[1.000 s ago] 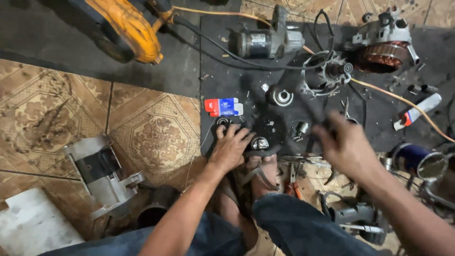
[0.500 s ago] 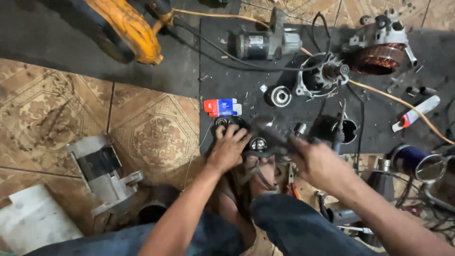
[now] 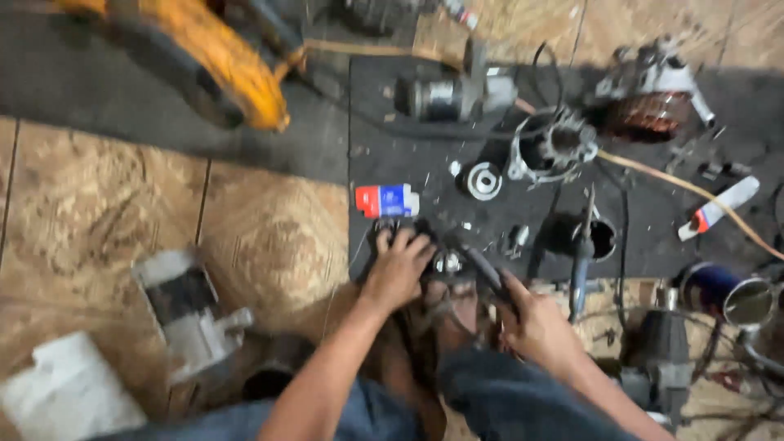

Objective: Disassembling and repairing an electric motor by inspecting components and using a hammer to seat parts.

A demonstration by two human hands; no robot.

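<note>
I see a dark round metal part [image 3: 445, 263] lying at the near edge of the black mat [image 3: 392, 155], just in front of my knees. My left hand [image 3: 398, 268] presses down on its left side, fingers [image 3: 406, 243] spread and curled over the rim, so they are grasping the part. My right hand [image 3: 535, 322] sits just right of it, fingers clenched around a dark tool handle [image 3: 483, 272] whose tip reaches toward the centre of the part; the blur hides what kind of tool it is.

Just beyond the left hand lies a small red, white and blue box [image 3: 387, 200]. Farther out on the mat are a small silver pulley [image 3: 483, 180], an open aluminium housing [image 3: 554, 149], a grey electric motor [image 3: 456, 95] and, at the far right, a copper-wound stator [image 3: 653, 110]. A screwdriver with a blue handle [image 3: 581, 257] lies right of my right hand, beside a dark round hole-like cup [image 3: 594, 237]. A white tube with a red cap [image 3: 723, 206] lies near the right edge.

On the tiled floor [image 3: 98, 212] to the left rests a grey motor casing [image 3: 189, 314]; an orange tool body [image 3: 220, 65] lies at the far left.
</note>
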